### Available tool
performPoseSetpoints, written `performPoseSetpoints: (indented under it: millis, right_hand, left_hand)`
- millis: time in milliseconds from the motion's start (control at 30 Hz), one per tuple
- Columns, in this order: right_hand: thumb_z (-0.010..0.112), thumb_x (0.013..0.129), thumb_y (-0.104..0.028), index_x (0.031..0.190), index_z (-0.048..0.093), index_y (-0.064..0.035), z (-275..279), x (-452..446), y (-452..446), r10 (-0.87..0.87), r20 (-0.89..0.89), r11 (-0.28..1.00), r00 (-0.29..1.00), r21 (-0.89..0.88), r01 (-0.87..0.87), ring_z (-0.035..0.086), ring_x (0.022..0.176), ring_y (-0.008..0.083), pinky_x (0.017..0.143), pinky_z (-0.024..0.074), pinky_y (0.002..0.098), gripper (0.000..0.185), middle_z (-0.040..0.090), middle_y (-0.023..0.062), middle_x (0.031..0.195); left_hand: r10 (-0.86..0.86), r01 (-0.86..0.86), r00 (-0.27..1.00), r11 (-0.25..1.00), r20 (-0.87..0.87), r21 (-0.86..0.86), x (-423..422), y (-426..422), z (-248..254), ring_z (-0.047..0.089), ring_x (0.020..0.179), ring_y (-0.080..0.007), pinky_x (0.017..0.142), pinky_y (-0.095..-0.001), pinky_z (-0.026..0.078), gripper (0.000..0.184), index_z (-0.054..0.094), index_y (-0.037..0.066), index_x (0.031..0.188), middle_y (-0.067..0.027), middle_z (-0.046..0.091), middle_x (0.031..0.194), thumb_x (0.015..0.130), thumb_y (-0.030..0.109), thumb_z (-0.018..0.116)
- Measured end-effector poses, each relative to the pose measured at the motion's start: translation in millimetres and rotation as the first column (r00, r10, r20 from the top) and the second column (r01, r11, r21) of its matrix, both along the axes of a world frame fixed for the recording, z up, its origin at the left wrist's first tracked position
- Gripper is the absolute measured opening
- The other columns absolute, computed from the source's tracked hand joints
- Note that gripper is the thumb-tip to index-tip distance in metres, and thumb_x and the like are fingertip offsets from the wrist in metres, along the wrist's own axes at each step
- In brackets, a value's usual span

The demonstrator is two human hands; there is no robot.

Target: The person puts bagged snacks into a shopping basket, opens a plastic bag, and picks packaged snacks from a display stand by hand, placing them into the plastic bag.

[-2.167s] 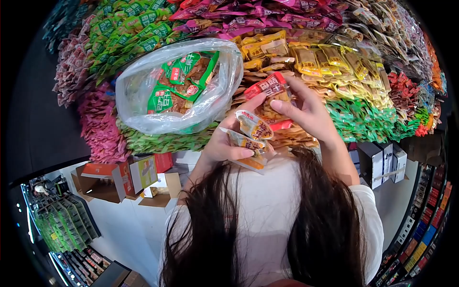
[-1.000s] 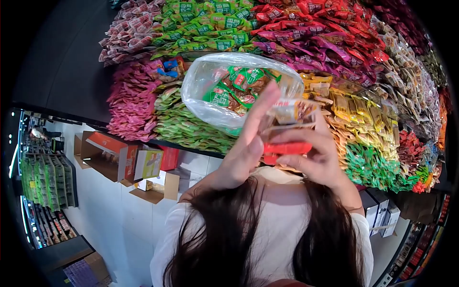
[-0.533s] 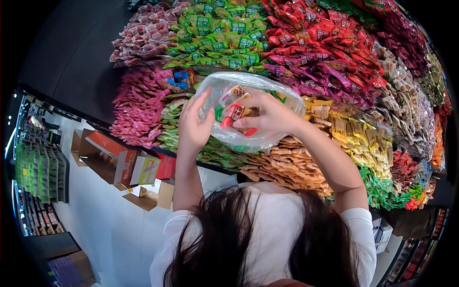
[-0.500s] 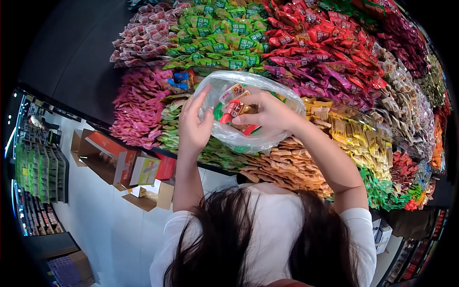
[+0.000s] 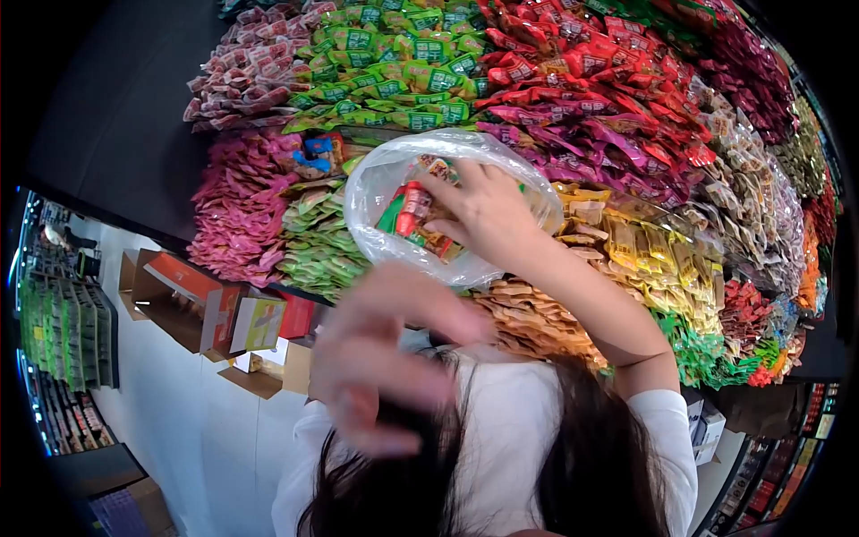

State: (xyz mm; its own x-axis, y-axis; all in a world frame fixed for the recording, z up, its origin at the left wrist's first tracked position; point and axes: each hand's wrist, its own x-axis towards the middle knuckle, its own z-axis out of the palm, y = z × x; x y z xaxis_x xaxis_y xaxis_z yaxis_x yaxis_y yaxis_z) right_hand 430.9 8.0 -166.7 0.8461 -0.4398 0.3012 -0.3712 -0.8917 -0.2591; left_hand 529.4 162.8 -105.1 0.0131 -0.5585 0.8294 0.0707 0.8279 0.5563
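A translucent plastic bag (image 5: 371, 237) stands wide open on the packets. Inside it lie a red packet (image 5: 412, 208), green-edged packets and a small pale packet. My right hand (image 5: 488, 206) reaches into the bag with its fingers spread over these packets, and some fingertips are hidden. My left hand (image 5: 389, 345) is raised below the bag, close to the camera and blurred, its fingers apart and nothing visible between them.
Heaps of green (image 5: 420, 76), red (image 5: 608, 80), pink (image 5: 237, 210) and yellow (image 5: 662, 246) packets surround the bag. Opened cardboard boxes (image 5: 174, 300) stand at the lower left, with more boxes (image 5: 707, 430) at the lower right. Shelves line both sides.
My left hand has left the bag's left rim and moved down toward the camera. The fingers of my right hand have spread, and the red packet now lies in the bag.
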Motion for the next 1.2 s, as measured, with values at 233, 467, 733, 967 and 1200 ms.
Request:
performPoseSetpoints:
  millis: [233, 467, 733, 967, 1200]
  right_hand:
    - [0.066, 0.077, -0.030, 0.105, 0.063, -0.0139, -1, 39, -9, -0.090, -0.133, 0.992, 0.987, 0.081, 0.101, 0.049, 0.100, 0.0278, 0.083, 0.0413, 0.0386, 0.033, 0.050, 0.0089, 0.112]
    - [0.068, 0.077, -0.024, 0.099, 0.065, -0.0113, -3, 1, -1, 0.195, 0.383, 0.977, 0.903, -0.160, -0.143, 0.055, 0.091, 0.0261, 0.078, 0.0449, 0.0364, 0.026, 0.057, 0.0081, 0.105]
    - [0.067, 0.078, -0.012, 0.090, 0.068, -0.0070, 68, -128, -77, -0.153, 0.565, 0.881, 0.811, -0.294, 0.371, 0.055, 0.088, 0.0243, 0.078, 0.0427, 0.0347, 0.013, 0.065, 0.0073, 0.089]
    - [0.064, 0.079, -0.011, 0.096, 0.067, -0.0112, 80, -207, -163, -0.406, 0.416, 0.750, 0.813, -0.356, 0.557, 0.052, 0.098, 0.0263, 0.088, 0.0393, 0.0351, 0.017, 0.064, 0.0049, 0.098]
    - [0.067, 0.075, -0.013, 0.097, 0.066, -0.0135, 75, -193, -173, -0.329, 0.328, 0.721, 0.885, -0.518, 0.460, 0.049, 0.106, 0.0321, 0.093, 0.0382, 0.0410, 0.022, 0.056, 0.0074, 0.117]
  left_hand:
    - [-0.460, 0.344, 0.878, 0.799, -0.132, -0.494, -64, -14, 17, 0.055, 0.090, -0.0297, 0.078, -0.0390, 0.045, 0.016, 0.059, 0.015, 0.095, -0.0098, 0.065, 0.096, 0.087, 0.028, 0.059]
    - [-0.550, 0.557, 0.830, 0.822, 0.090, -0.119, -48, 7, 30, 0.052, 0.104, -0.0282, 0.077, -0.0491, 0.045, 0.011, 0.061, 0.013, 0.085, 0.0008, 0.056, 0.107, 0.088, 0.021, 0.054]
    - [-0.517, 0.350, 0.757, 0.837, -0.400, -0.420, -90, -1, 32, 0.055, 0.087, -0.0312, 0.073, -0.0372, 0.046, 0.012, 0.061, 0.010, 0.080, -0.0102, 0.064, 0.092, 0.087, 0.017, 0.054]
    - [-0.540, 0.408, 0.814, 0.794, -0.215, -0.450, -65, -6, 27, 0.054, 0.090, -0.0315, 0.073, -0.0432, 0.046, 0.016, 0.060, 0.009, 0.080, -0.0065, 0.059, 0.097, 0.088, 0.019, 0.052]
    - [-0.468, 0.410, 0.812, 0.883, -0.349, -0.228, -75, 8, 33, 0.054, 0.079, -0.0355, 0.069, -0.0383, 0.045, 0.020, 0.059, 0.009, 0.075, -0.0123, 0.064, 0.086, 0.088, 0.018, 0.047]
